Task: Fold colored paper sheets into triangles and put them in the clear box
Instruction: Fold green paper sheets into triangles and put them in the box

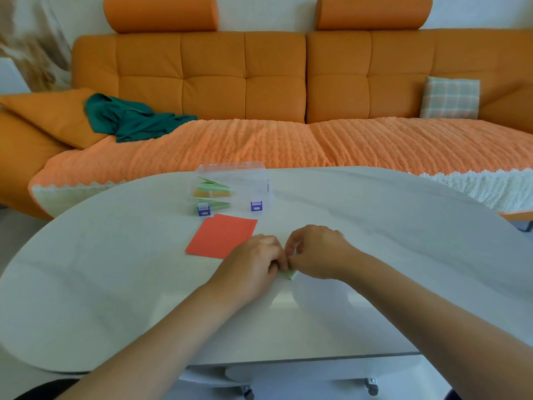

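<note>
My left hand (253,262) and my right hand (315,251) meet at the middle of the white table (115,284), both pinching a small pale green folded paper (291,274). Only one corner of that paper shows under my fingers. A stack of red-orange paper sheets (220,239) lies flat just left of my left hand. Behind it stands the clear box (230,187) with purple latches, its lid open. Several green and orange folded triangles (212,193) lie inside its left half.
An orange sofa (245,82) with a ribbed orange throw runs behind the table. On it lie a green cloth (129,119) at the left and a checked cushion (450,98) at the right. Chair casters show under the table's near edge.
</note>
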Motion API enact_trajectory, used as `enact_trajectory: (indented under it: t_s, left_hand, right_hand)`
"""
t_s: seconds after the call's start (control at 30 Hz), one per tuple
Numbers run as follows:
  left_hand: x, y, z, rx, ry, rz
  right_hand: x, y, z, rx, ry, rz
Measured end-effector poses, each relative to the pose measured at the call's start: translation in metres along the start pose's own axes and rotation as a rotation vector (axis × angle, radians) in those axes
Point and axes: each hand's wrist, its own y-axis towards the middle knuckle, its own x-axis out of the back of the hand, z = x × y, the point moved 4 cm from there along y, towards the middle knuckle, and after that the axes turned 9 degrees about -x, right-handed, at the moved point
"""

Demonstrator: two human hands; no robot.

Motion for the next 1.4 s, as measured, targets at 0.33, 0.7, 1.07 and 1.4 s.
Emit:
enact_trajectory:
  t_s: [0.33, 0.7, 1.07, 1.4]
  left_hand:
    - [0.0, -0.016, -0.02, -0.137, 0.186, 0.096]
    - [0.001, -0.022, -0.023, -0.101, 0.173, 0.196]
    - [-0.003, -0.019, -0.023, -0.083, 0.189, 0.199]
    - [-0.004, -0.019, -0.023, -0.061, 0.185, 0.187]
  right_hand:
    - [0.009, -0.009, -0.019, 0.036, 0.137, 0.048]
    - [0.01, -0.009, -0.025, 0.037, 0.173, 0.069]
    - [0.012, 0.007, -0.035, -0.077, 0.254, 0.089]
    - [0.017, 0.018, -0.045, -0.167, 0.268, -0.014]
